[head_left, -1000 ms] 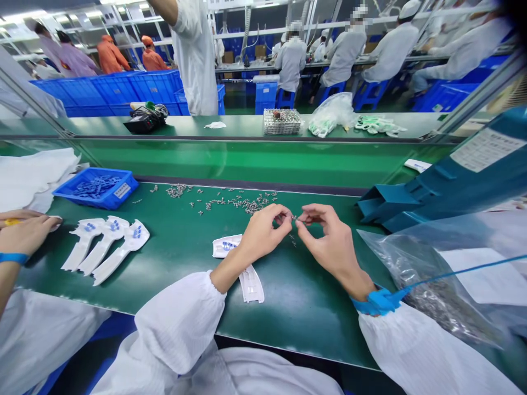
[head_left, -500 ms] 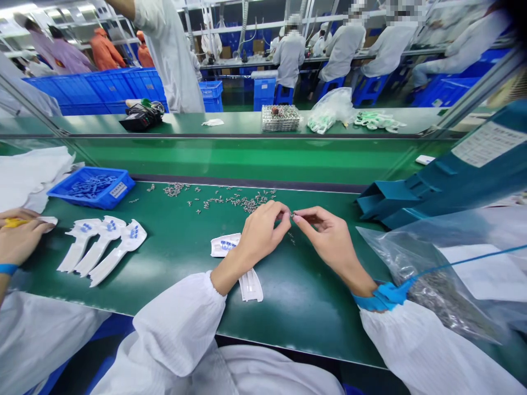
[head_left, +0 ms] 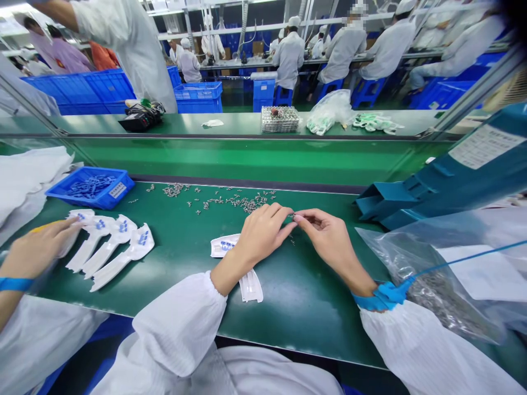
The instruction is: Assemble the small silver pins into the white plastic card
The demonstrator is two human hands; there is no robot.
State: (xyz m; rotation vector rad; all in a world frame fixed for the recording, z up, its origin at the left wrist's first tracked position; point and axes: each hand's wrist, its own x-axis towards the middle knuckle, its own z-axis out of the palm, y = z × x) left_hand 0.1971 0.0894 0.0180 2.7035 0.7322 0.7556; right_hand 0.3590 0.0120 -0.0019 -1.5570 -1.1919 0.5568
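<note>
My left hand point(head_left: 263, 233) and my right hand point(head_left: 327, 236) meet over the green bench, fingertips pinched on a tiny metal part point(head_left: 292, 215). Its exact kind is too small to make out. Beneath my left wrist and forearm lies a white plastic piece with blue inserts point(head_left: 222, 247), partly covered. Beside it, a second ribbed white end point(head_left: 251, 286) shows below the wrist; whether the two join is hidden. Loose metal parts point(head_left: 249, 203) are scattered just beyond my left hand, and a few more point(head_left: 292, 240) lie under the fingertips.
At left, a co-worker's hand point(head_left: 39, 249) places a white piece beside several similar white pieces point(head_left: 132, 249). A blue bin point(head_left: 119, 190) holds blue parts. On the right are a teal holder point(head_left: 428, 181), a clear bag of metal parts point(head_left: 448, 302) and a blue wrist cord point(head_left: 465, 263).
The co-worker's hand has moved right with a white piece to the row, which has shifted slightly right. My hands stay pinched together, nearly unmoved. A standing person behind has leaned left.
</note>
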